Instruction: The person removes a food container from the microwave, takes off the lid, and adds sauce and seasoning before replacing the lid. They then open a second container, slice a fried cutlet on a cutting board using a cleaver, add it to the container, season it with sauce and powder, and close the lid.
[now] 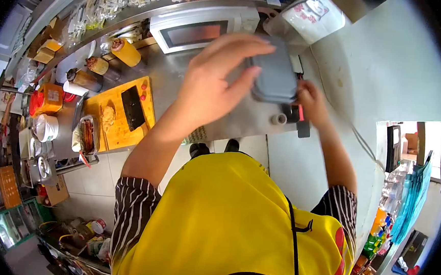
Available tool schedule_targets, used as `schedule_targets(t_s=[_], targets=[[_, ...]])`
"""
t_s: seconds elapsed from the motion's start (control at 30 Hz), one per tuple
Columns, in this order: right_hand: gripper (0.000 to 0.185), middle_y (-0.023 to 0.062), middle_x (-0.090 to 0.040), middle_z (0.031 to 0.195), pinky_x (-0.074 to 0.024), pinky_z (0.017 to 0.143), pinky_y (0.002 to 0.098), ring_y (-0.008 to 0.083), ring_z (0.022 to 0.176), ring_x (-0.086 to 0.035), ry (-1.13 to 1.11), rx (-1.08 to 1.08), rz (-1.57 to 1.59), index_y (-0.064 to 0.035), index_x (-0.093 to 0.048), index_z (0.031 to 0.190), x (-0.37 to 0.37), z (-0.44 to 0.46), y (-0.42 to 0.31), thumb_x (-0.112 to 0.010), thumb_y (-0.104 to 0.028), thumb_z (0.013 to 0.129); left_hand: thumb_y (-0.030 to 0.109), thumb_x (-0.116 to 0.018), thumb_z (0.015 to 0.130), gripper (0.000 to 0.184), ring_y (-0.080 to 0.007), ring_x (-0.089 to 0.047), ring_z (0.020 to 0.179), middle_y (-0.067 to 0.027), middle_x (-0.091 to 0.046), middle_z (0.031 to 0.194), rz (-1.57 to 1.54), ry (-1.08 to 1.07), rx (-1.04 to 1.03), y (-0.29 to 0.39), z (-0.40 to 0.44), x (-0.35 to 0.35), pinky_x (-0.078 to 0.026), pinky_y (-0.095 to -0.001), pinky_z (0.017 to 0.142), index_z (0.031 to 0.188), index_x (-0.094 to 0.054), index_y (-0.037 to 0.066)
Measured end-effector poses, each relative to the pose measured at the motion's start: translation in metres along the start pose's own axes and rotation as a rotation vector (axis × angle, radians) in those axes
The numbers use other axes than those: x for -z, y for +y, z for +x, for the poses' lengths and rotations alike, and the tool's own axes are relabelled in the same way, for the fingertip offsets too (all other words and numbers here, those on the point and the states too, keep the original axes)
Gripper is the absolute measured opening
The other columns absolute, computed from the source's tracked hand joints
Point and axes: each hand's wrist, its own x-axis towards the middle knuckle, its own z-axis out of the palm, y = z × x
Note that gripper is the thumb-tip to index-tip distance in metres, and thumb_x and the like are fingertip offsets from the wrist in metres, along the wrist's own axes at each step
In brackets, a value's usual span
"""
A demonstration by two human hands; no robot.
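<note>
A grey rectangular container [277, 72] is held up above the right end of the steel counter [217, 118]. My left hand [219, 76] is at its left side, thumb and fingers spread apart, the fingertips by its edge; contact there is blurred. At the container's lower right side is my right hand [310, 99], its fingers curled close around the edge. Just below the container, a small white roll [279, 119] stands on the counter beside a black and red object [300, 114], partly hidden.
A white microwave [200, 29] stands behind my left hand. Farther left are a yellow cutting board [149, 99] with a cleaver [132, 108], and sauce bottles [126, 52]. A pale wall [389, 67] rises on the right.
</note>
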Motion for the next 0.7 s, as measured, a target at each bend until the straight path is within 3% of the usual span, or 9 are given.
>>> schedule_targets(t_s=[0.07, 0.13, 0.2, 0.27, 0.33, 0.37, 0.47, 0.57, 0.7], targets=[[0.023, 0.0081, -0.061, 0.089, -0.0526, 0.069, 0.0295, 0.0151, 0.077, -0.062, -0.049, 0.0, -0.139, 0.003, -0.055, 0.109, -0.026, -0.01, 0.063, -0.052, -0.017, 0.099, 0.002, -0.07, 0.088, 0.024, -0.0128, -0.064, 0.09, -0.0066, -0.07, 0.099, -0.14, 0.012, 0.307, -0.027, -0.044, -0.003, -0.051, -0.0248, 0.079, 0.112, -0.068, 0.003], [0.019, 0.0082, -0.061, 0.084, -0.0503, 0.066, 0.0296, 0.0143, 0.073, -0.062, -0.052, 0.037, -0.084, 0.003, -0.055, 0.108, -0.059, -0.023, 0.125, -0.055, -0.013, 0.097, 0.007, -0.069, 0.092, 0.019, -0.0087, -0.061, 0.082, -0.0034, -0.069, 0.093, -0.212, -0.048, 0.759, -0.048, -0.1, -0.009, -0.05, -0.0244, 0.077, 0.11, -0.069, 0.004], [0.023, 0.0081, -0.062, 0.082, -0.0519, 0.068, 0.0302, 0.0141, 0.075, -0.063, -0.079, -0.073, -0.134, 0.0038, -0.056, 0.111, -0.092, -0.035, 0.152, -0.058, -0.015, 0.098, 0.012, -0.067, 0.094, 0.022, -0.0104, -0.062, 0.084, -0.0032, -0.069, 0.097, -0.134, -0.221, 0.993, -0.082, -0.177, -0.021, -0.05, -0.0247, 0.076, 0.114, -0.067, 0.002], [0.026, 0.0146, -0.066, 0.086, -0.0531, 0.073, 0.0363, 0.0245, 0.08, -0.067, -0.052, -0.01, -0.158, 0.002, -0.057, 0.115, -0.121, -0.039, 0.209, -0.058, -0.016, 0.097, 0.016, -0.066, 0.095, 0.03, -0.0117, -0.062, 0.088, -0.0044, -0.068, 0.098, -0.157, -0.274, 1.144, -0.104, -0.259, -0.039, -0.051, -0.0262, 0.077, 0.12, -0.064, -0.001], [0.026, 0.0184, -0.067, 0.089, -0.0531, 0.076, 0.0397, 0.0316, 0.084, -0.068, -0.033, -0.066, -0.232, 0.0007, -0.058, 0.116, -0.15, -0.049, 0.224, -0.057, -0.017, 0.096, 0.021, -0.067, 0.092, 0.039, -0.0216, -0.067, 0.092, -0.0116, -0.07, 0.098, -0.149, -0.187, 1.2, -0.12, -0.331, -0.06, -0.052, -0.0327, 0.082, 0.123, -0.062, -0.001], [0.027, 0.0219, -0.067, 0.095, -0.052, 0.081, 0.0431, 0.0399, 0.089, -0.066, -0.022, -0.087, -0.263, -0.0001, -0.058, 0.115, -0.159, -0.054, 0.219, -0.056, -0.019, 0.096, 0.021, -0.068, 0.09, 0.043, -0.0232, -0.066, 0.092, -0.0134, -0.07, 0.099, -0.169, -0.148, 1.328, -0.124, -0.356, -0.072, -0.052, -0.0334, 0.082, 0.125, -0.061, -0.002], [0.028, 0.0213, -0.068, 0.094, -0.0519, 0.081, 0.0433, 0.04, 0.089, -0.066, -0.027, -0.145, -0.325, 0.0002, -0.058, 0.115, -0.176, -0.06, 0.239, -0.055, -0.02, 0.097, 0.016, -0.066, 0.089, 0.035, -0.0204, -0.065, 0.086, -0.0118, -0.069, 0.094, -0.272, -0.225, 1.465, -0.118, -0.37, -0.087, -0.051, -0.0324, 0.078, 0.118, -0.063, -0.003], [0.03, 0.0238, -0.066, 0.101, -0.0509, 0.084, 0.0448, 0.0404, 0.096, -0.064, -0.061, -0.266, -0.293, 0.0021, -0.059, 0.114, -0.175, -0.067, 0.243, -0.056, -0.022, 0.097, 0.012, -0.064, 0.088, 0.029, -0.0187, -0.065, 0.084, -0.0108, -0.068, 0.092, -0.294, -0.042, 1.509, -0.101, -0.362, -0.098, -0.05, -0.0314, 0.076, 0.113, -0.064, -0.003], [0.032, 0.0265, -0.065, 0.106, -0.0511, 0.085, 0.0453, 0.0419, 0.098, -0.063, -0.111, -0.458, -0.202, 0.0046, -0.06, 0.115, -0.172, -0.068, 0.191, -0.057, -0.021, 0.095, 0.009, -0.063, 0.088, 0.027, -0.0182, -0.066, 0.084, -0.0102, -0.069, 0.092, -0.293, 0.003, 1.486, -0.099, -0.359, -0.099, -0.051, -0.0309, 0.076, 0.113, -0.065, -0.003]])
